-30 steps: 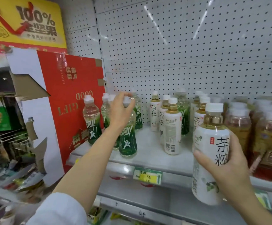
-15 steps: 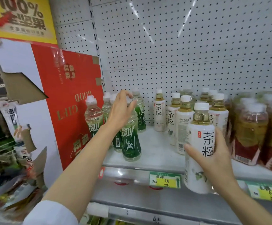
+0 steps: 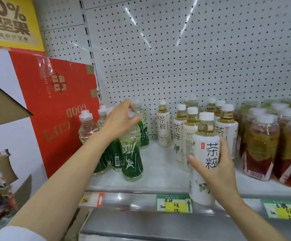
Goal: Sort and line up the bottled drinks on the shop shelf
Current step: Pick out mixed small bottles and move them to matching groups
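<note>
White-sleeved tea bottle (image 3: 205, 159), held in the right hand (image 3: 217, 173), now hangs just outside the shelf (image 3: 160, 178), its base overlapping the front edge above the green price tag (image 3: 174, 204). One second earlier it sat lower and further right in the view, and the camera has also come closer, so how far the bottle itself has moved cannot be told. The right fingers and thumb wrap the bottle's middle in a firm grip. The left hand (image 3: 119, 121) remains on the cap of the front green-labelled bottle (image 3: 131, 152), fingers curled over the neck; that bottle stands upright near the front edge, at the left end of the shelf, just beside its like bottles (image 3: 87, 126). Its place on the shelf appears unchanged across the three pictures.

Behind the held bottle, the white tea bottles (image 3: 184, 129) stand in loose files towards the back panel, one (image 3: 163, 124) set apart on the left. Amber drinks (image 3: 263, 145) fill the right end. A red carton (image 3: 59, 108) leans at the left end.

Judged from this layout, the tea bottle is about to join the front of its own file, and the left hand steadies or squares the green row. Neither row is yet straight; the sort is partly done.
</note>
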Tool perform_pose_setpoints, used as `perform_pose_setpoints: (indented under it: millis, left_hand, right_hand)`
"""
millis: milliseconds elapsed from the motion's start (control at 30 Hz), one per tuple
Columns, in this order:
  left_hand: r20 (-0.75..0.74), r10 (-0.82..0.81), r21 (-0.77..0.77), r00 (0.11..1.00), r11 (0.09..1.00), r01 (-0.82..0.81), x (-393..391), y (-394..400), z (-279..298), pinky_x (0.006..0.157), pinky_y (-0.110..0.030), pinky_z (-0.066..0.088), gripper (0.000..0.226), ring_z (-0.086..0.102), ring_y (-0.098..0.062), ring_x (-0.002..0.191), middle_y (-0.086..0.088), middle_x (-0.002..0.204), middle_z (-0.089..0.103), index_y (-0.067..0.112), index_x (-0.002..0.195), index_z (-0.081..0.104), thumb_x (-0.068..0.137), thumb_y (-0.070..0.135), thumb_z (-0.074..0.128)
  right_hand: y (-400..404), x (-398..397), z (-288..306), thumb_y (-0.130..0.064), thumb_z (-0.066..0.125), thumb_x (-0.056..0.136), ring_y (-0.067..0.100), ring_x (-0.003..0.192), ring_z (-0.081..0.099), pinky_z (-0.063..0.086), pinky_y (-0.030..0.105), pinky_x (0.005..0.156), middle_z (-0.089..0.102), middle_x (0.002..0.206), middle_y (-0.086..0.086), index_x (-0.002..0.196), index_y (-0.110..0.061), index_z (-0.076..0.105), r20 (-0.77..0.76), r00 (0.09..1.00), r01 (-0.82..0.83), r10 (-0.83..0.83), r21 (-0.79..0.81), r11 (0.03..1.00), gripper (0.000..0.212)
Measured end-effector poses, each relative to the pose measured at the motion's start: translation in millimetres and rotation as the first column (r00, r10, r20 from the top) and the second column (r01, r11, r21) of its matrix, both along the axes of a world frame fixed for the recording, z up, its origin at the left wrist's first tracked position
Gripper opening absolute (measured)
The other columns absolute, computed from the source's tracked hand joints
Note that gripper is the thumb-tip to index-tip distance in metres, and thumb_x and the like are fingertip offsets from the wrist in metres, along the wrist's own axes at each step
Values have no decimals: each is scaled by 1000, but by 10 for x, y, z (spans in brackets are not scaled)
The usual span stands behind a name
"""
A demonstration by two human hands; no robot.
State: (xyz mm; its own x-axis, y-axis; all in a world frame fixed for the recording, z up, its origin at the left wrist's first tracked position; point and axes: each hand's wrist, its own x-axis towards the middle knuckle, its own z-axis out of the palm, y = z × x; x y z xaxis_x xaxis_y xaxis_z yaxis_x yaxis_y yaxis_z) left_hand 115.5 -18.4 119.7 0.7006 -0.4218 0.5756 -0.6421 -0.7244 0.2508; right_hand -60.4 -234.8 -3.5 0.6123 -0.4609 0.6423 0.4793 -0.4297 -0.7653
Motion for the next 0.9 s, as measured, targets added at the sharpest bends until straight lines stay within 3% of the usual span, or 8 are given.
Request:
perform_pose_setpoints:
  millis: [133,233,300,400,467,600,700,900]
  left_hand:
    - [-172,-72,-14,982,997,71,87,-40,443,72,-33,55,55,57,-18,63,-2,90,73,19,95,70,93,67,44]
    - [-88,-61,30,994,998,64,496,-204,788,73,-31,52,43,60,-21,81,-10,106,71,16,101,70,97,54,51]
    - [-53,-3,221,999,975,15,807,-363,913,72,-30,48,33,60,-21,94,-8,121,66,14,117,65,98,40,58]
    - [-123,161,577,979,814,-61,1246,-519,883,104,-43,43,64,55,-28,124,-8,152,45,20,151,38,96,43,61]
    - [-223,234,663,946,748,-29,1455,-554,810,106,-47,45,74,63,-25,115,-5,155,40,23,156,27,94,44,62]
    - [-307,159,555,938,831,41,1671,-617,767,91,-44,58,57,75,-25,85,-13,120,66,10,142,46,93,29,68]
    - [-247,146,601,958,798,34,1695,-581,826,90,-40,58,56,71,-16,75,-12,110,69,6,138,51,91,29,72]
    - [-250,222,628,942,778,-17,1916,-387,822,90,-38,57,55,72,-22,88,-10,116,65,7,138,51,91,29,70]
  right_hand:
    - [-29,42,57,-21,84,67,-12,96,57,47,4,70,60,112,-14,135,-21,43,20,1000,24,-25,5,1000,79]
    - [-22,69,65,-15,84,68,-11,95,58,48,5,70,60,112,-14,134,-20,44,24,999,39,-40,6,999,78]
    - [-6,80,67,-16,84,66,-11,96,59,47,5,71,61,109,-18,134,-20,44,37,998,46,-47,17,999,79]
    - [15,74,71,-30,80,60,-11,99,58,47,4,74,61,109,-24,135,-25,44,55,996,66,-68,37,997,83]
    - [4,77,57,-33,79,57,-11,101,57,49,6,74,60,111,-25,137,-26,43,44,994,93,-95,44,995,88]
    - [-55,131,4,-14,84,62,-20,100,52,43,-1,74,54,105,-43,139,-19,42,39,988,151,-152,27,988,89]
    - [-50,149,9,-25,80,58,-20,103,51,41,-1,77,53,107,-45,138,-21,41,57,986,152,-154,34,988,89]
    - [-97,161,-28,-25,83,62,-6,110,55,49,7,80,57,121,-23,140,-29,40,25,981,190,-192,46,981,90]
